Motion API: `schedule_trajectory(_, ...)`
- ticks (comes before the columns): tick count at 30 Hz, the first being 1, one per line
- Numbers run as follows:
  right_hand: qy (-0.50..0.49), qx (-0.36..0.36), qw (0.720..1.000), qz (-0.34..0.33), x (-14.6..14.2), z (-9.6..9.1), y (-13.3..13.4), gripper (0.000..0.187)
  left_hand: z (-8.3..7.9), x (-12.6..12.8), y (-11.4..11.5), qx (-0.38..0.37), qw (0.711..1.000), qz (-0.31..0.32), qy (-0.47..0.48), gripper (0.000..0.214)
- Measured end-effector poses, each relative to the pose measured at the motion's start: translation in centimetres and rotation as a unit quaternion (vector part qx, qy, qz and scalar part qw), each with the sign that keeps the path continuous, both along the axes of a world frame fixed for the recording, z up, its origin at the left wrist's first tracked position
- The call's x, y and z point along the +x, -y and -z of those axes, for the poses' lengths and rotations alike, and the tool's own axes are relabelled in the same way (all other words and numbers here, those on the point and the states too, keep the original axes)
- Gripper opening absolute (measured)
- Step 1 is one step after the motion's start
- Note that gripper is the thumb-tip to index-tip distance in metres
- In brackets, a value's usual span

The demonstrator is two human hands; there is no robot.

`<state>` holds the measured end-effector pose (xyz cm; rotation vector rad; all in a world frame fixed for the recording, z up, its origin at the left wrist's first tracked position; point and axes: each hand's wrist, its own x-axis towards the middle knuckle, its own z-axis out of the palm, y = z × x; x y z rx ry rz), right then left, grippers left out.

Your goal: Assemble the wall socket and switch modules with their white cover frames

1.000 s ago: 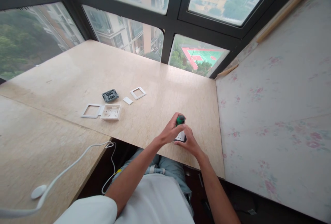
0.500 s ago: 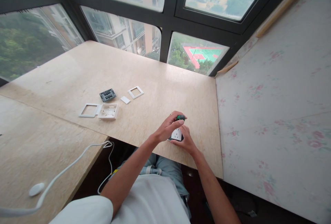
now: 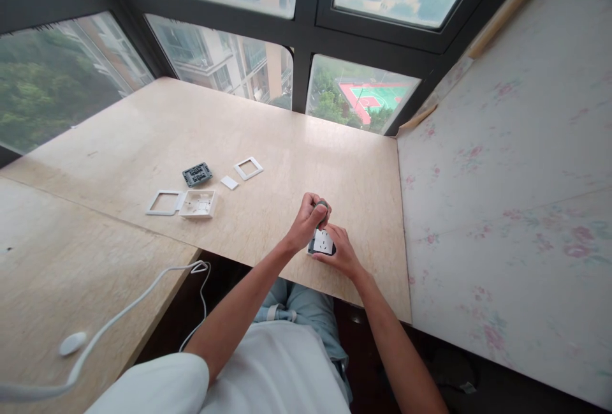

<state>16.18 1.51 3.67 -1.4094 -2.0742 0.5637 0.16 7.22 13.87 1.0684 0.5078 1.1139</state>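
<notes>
My left hand (image 3: 307,221) is closed around the green and black handle of a screwdriver (image 3: 323,205), held upright over a socket. The white wall socket module (image 3: 323,242) sits near the front edge of the beige stone counter (image 3: 287,146). My right hand (image 3: 340,252) grips the socket from the right and steadies it. The screwdriver's shaft and tip are hidden behind my fingers.
Further left on the counter lie a white frame (image 3: 164,202), a white back box (image 3: 198,203), a dark grey module (image 3: 197,174), a small white cover piece (image 3: 229,182) and a smaller white frame (image 3: 248,168). A white cable (image 3: 134,302) runs across the lower left. A floral wall stands at the right.
My left hand has closed more tightly over the screwdriver handle, hiding most of the green top. Both hands and the socket shifted slightly left and up in view.
</notes>
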Motion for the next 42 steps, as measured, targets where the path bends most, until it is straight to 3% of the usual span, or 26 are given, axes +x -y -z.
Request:
schedule_trajectory(5,-0.009,0.006,1.000,0.007,0.0,0.5,0.1,0.084,-0.5,-0.1,-0.4,0.002,0.999,-0.043,-0.008,0.042)
schedule_trajectory(14,-0.031,0.020,0.999,0.020,-0.1,1.2,0.3,0.082,-0.9,0.5,-0.5,-0.027,0.999,0.033,0.004,0.054)
schedule_trajectory(17,-0.030,0.016,0.999,0.019,-0.1,1.2,0.2,0.081,-0.6,0.9,-0.7,-0.025,0.998,0.046,0.027,0.048)
schedule_trajectory(25,-0.028,0.015,0.999,0.025,0.0,1.7,0.2,0.086,-0.2,0.2,-0.5,-0.006,0.998,0.062,0.024,0.042)
schedule_trajectory(30,-0.033,0.020,0.999,0.024,0.0,1.7,0.1,0.083,-0.7,-0.1,-0.2,-0.016,0.996,0.084,-0.008,0.054)
schedule_trajectory(35,-0.033,0.024,0.999,0.022,0.0,1.6,0.1,0.078,-0.9,0.6,-0.4,-0.023,0.998,0.038,-0.033,0.063)
schedule_trajectory(42,-0.032,0.012,0.999,0.022,-0.1,1.1,0.3,0.077,-0.3,0.5,-0.3,0.012,0.997,0.073,0.014,0.057)
